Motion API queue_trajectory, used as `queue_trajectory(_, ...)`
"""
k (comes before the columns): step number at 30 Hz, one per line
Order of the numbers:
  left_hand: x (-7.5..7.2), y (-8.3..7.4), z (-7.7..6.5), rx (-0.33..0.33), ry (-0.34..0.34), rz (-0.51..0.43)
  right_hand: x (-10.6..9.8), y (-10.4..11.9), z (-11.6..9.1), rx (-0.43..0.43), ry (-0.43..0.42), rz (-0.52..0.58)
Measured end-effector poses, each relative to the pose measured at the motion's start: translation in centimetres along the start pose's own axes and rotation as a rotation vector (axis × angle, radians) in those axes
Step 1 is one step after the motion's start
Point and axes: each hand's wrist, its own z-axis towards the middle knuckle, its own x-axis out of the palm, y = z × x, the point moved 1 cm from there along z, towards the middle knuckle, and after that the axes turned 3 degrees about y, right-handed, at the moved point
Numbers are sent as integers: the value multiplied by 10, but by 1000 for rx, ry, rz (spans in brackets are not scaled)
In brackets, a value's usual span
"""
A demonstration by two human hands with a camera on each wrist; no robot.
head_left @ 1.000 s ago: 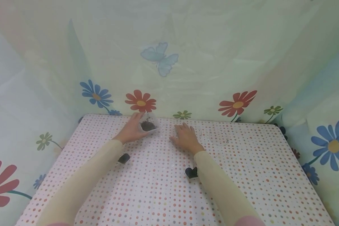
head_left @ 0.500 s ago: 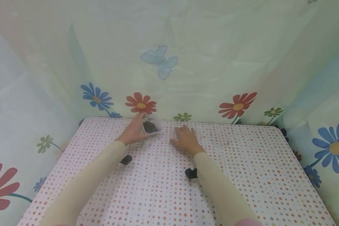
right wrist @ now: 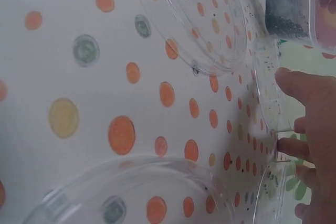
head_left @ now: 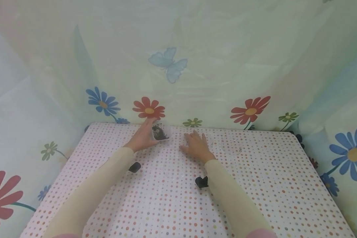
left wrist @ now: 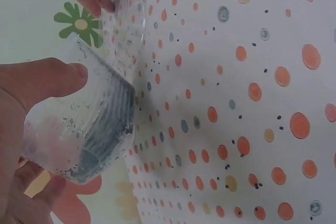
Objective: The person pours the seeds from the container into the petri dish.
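One clear cup [head_left: 160, 131] with dark grains [left wrist: 107, 127] inside is tilted in the grasp of the left hand [head_left: 141, 136], thumb on one wall and fingers around another, near the far edge of a dotted table [head_left: 273, 185]. Right of the cup, the right hand [head_left: 196, 146] has its fingers loosely extended beside a clear dish [right wrist: 273, 192], closed around nothing visible. Farther right of the cup lies a clear round dish [head_left: 231, 147]; another clear dish, nearer the person than the cup, is faint. Behind the cup, a backdrop [head_left: 208, 43] shows a red flower [head_left: 149, 106].
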Motion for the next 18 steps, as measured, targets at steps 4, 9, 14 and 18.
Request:
queue_trajectory(4,-2,-5,1,-15,10,-15,0,0,0,-4,3,6)
queue_trajectory(9,-1,-9,3,-8,23,-13,1,-1,0,6,8,12)
queue_trajectory(14,3,-9,4,12,40,-13,2,-1,0,7,17,19)
queue_trajectory(18,4,-10,3,14,47,4,1,-1,-1,10,13,13)
